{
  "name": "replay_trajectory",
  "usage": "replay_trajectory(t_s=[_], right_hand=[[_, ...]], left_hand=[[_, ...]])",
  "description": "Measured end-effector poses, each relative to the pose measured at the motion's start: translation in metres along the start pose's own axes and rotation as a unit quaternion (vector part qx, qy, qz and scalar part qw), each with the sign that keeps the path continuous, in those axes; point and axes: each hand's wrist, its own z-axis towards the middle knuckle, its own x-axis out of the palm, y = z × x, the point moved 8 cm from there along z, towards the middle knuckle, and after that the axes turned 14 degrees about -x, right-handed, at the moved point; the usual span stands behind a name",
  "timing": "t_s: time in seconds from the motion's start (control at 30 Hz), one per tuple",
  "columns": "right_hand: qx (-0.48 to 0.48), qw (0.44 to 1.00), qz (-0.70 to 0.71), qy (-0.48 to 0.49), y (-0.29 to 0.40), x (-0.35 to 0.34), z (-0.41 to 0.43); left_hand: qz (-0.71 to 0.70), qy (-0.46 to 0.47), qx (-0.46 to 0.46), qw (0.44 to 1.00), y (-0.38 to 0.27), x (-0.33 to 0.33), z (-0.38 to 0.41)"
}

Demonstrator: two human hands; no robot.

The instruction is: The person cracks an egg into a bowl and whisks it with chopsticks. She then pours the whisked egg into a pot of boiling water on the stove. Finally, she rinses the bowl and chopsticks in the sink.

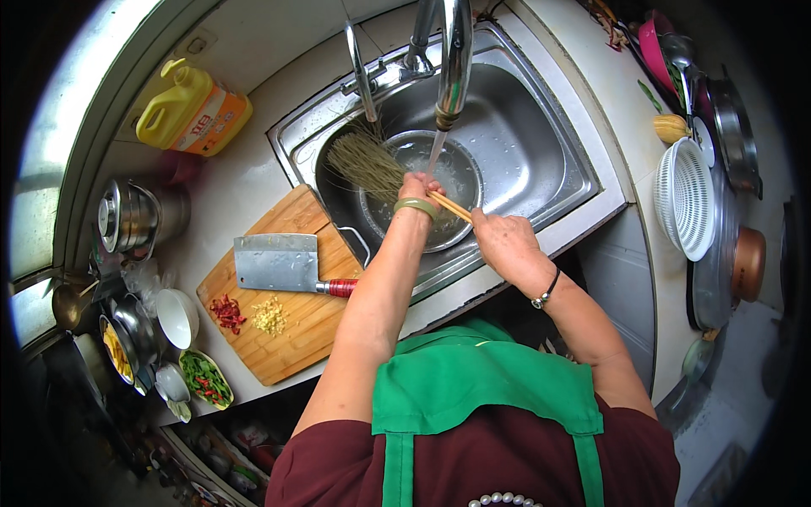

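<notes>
Over the steel sink [519, 146], both my hands grip what look like wooden chopsticks [455, 208]. My right hand [507, 237] has the near end at the sink's front rim. Curled around the far end is my left hand [419, 186], a green bangle at its wrist. Water runs from the faucet [447, 95] by the left fingers. Beneath lies a round metal basin [466, 158] with water in it. A bundle of thin stiff bristles, like a bamboo brush [364, 158], rests beside my left hand; whether that hand touches it is hidden.
Left of the sink, a cleaver [277, 261] lies on a wooden cutting board [304, 345] with chopped red pepper [228, 314] and minced garlic [269, 315]. Bowls [177, 318] and a yellow oil jug [193, 111] stand farther left. A white colander [684, 199] stands at right.
</notes>
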Motion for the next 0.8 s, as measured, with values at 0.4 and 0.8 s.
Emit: replay_trajectory(t_s=[0.4, 0.8], right_hand=[[0.022, 0.988, 0.154, 0.007, -0.047, 0.011, 0.021], [0.001, 0.976, 0.211, -0.055, -0.045, 0.021, 0.045]], left_hand=[[-0.067, 0.066, 0.020, 0.995, 0.012, 0.025, -0.050], [0.011, 0.075, 0.037, 0.996, 0.006, 0.028, -0.054]])
